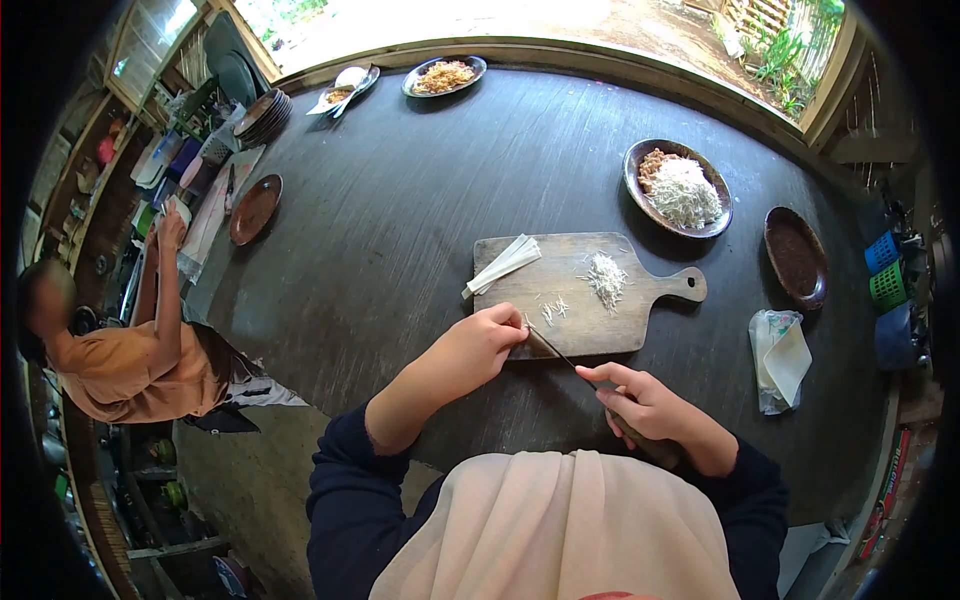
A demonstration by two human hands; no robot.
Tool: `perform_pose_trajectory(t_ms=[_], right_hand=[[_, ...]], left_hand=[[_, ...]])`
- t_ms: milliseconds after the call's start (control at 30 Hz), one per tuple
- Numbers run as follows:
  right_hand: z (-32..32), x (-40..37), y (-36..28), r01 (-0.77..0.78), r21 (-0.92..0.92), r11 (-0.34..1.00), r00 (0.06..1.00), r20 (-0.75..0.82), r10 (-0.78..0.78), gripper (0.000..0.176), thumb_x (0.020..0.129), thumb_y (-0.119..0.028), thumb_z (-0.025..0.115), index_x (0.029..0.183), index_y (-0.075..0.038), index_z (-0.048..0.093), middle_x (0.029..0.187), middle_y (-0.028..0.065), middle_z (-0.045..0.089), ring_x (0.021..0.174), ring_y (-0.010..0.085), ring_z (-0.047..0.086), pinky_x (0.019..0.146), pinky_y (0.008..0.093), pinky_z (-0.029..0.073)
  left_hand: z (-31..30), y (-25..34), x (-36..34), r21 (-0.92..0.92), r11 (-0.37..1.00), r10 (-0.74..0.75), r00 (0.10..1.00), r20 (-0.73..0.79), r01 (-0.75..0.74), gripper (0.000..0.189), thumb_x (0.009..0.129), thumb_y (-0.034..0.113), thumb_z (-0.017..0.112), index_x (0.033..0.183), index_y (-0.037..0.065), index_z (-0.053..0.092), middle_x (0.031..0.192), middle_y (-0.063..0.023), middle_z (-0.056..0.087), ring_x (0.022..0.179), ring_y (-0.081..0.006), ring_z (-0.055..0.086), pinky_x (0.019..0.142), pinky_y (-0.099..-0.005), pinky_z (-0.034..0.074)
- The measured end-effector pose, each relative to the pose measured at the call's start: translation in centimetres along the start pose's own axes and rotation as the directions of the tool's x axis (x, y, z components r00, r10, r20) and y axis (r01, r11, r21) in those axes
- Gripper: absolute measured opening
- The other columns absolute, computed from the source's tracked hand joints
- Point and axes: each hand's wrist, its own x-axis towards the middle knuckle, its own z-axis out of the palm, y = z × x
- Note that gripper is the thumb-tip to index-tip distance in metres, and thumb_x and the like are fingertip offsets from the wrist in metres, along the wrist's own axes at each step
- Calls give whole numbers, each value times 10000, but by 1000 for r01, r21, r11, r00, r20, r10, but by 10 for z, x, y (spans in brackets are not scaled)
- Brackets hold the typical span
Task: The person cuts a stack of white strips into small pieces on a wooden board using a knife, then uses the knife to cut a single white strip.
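A wooden cutting board [640,300] with a handle lies on the dark table before me. My right hand [640,400] grips a knife [553,348], its blade slanting toward the board's near edge. Close to the knife tip, my left hand [488,338] is closed with fingertips pinched at the board's near-left edge; what they hold is too small to tell. Pale flat strips [505,264] lie together at the board's far left. A small heap of fine white shreds [606,282] sits toward the right, with a few loose white slivers [553,310] nearer my left hand.
Beyond the board stands a plate [632,192] heaped with white shreds and brown food. An oval brown dish [797,258] and a plastic bag with pale sheets [781,362] lie right. Food plates [445,76] stand far back. Another person [140,360] works at left.
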Motion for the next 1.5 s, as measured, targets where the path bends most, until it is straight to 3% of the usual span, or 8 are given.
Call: perform_pose_trajectory(t_ms=[267,433,567,667,733,1367,1500], right_hand=[[10,-2,-21,-69,-93,993,996,-56,64,397,1033,-104,432,1428,-119,465,554,36,528,440,112,521,467,276,466],[16,-1,-21,-4,-215,977,994,-105,-18,388,1021,-100,453,1406,-114,497,564,54,549,443,113,524,483,291,459],[11,-9,-21,-37,-223,974,998,-67,22,388,1023,-99,451,1408,-116,496,559,44,533,446,110,516,481,288,458],[13,-9,-11,-66,-130,989,994,-90,55,388,1025,-98,447,1410,-117,494,557,32,523,451,107,513,477,276,456],[13,-1,0,0,-36,999,995,-105,-4,388,1027,-102,447,1413,-118,490,559,26,528,448,102,508,462,266,454],[8,-1,-1,22,-5,1000,999,-43,-23,396,1027,-91,440,1421,-101,481,555,22,522,434,92,497,431,267,468],[11,2,-10,-39,-5,999,998,-58,39,393,1030,-98,442,1421,-105,481,554,19,512,437,91,498,431,266,454]], left_hand=[[1,-3,-1,-11,1000,-3,1000,3,3,156,848,-58,607,992,-52,668,1031,-125,626,903,-284,652,819,-343,528],[1,-3,0,-13,1000,-6,1000,5,6,157,837,-63,611,981,-54,672,1024,-126,624,895,-278,652,813,-335,528],[-2,0,0,-35,999,-23,1000,-3,22,157,839,-61,612,982,-54,676,1016,-123,625,887,-273,651,805,-335,528],[-1,0,1,-57,998,-31,999,12,32,162,841,-58,615,990,-50,679,1013,-120,626,885,-271,651,802,-336,529],[0,-2,0,-28,999,-25,1000,5,25,160,844,-56,616,989,-48,681,1015,-116,628,888,-267,652,804,-334,529],[-1,0,0,-22,1000,-20,1000,-8,20,155,846,-50,613,983,-42,685,1017,-117,640,892,-278,660,806,-340,532],[-1,-2,0,-7,1000,-16,1000,-3,16,151,847,-49,611,980,-44,684,1018,-116,639,890,-279,660,804,-344,533]])
